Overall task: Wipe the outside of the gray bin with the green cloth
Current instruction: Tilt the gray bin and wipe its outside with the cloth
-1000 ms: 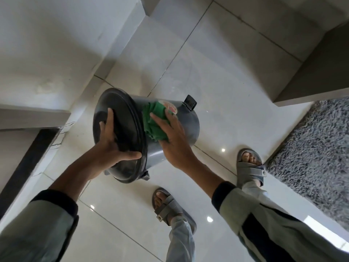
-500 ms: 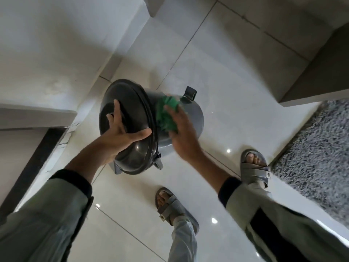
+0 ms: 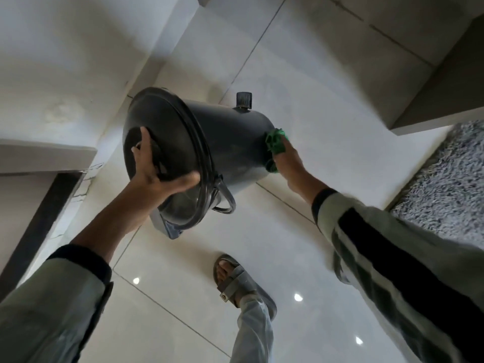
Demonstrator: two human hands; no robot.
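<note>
Gray plastic bin (image 3: 230, 142), round and dark with a domed lid (image 3: 167, 158), hangs tipped on its side in the air above the glossy pale tiled floor (image 3: 314, 82) as we look down on it. Its lid faces us and to the left, its base points away to the right, and a small black knob-like part (image 3: 244, 99) sticks up from the upper wall. A loop handle (image 3: 225, 199) and a gray pedal piece (image 3: 167, 227) show beneath the lid rim.

Our left hand (image 3: 157, 176) spreads over the lid, thumb hooked across it, holding the bin up. Our right hand (image 3: 286, 163) closes on a crumpled green cloth (image 3: 275, 141) and presses it against the bin's far bottom edge.

Open tile lies all around the bin. A white wall (image 3: 65, 61) runs near on the left, a shaggy gray rug (image 3: 445, 184) lies to the right, well apart, and one sandalled foot (image 3: 235, 279) stands below.
</note>
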